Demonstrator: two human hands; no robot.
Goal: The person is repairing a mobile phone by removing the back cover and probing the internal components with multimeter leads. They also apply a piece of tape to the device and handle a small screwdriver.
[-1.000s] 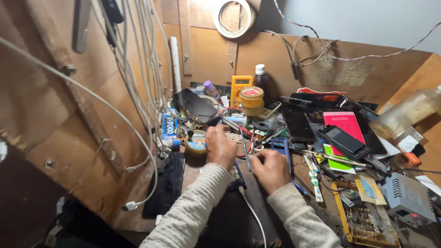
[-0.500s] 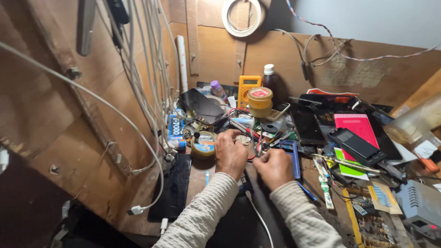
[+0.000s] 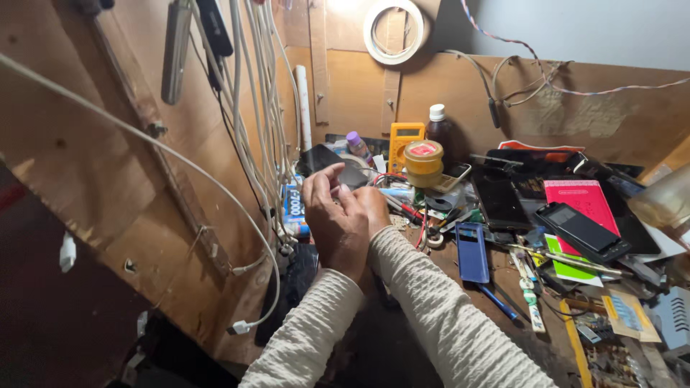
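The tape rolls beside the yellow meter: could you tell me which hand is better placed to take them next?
Probably the right hand: it is nearer the tape rolls, while the left hand sits farther off, beside the hanging cables.

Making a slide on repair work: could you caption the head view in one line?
Two hands, left hand and right hand, raised together above a cluttered workbench beside a yellow multimeter and stacked tape rolls.

Warm light from above glares at the top edge; lower left falls dark; edges bend slightly.
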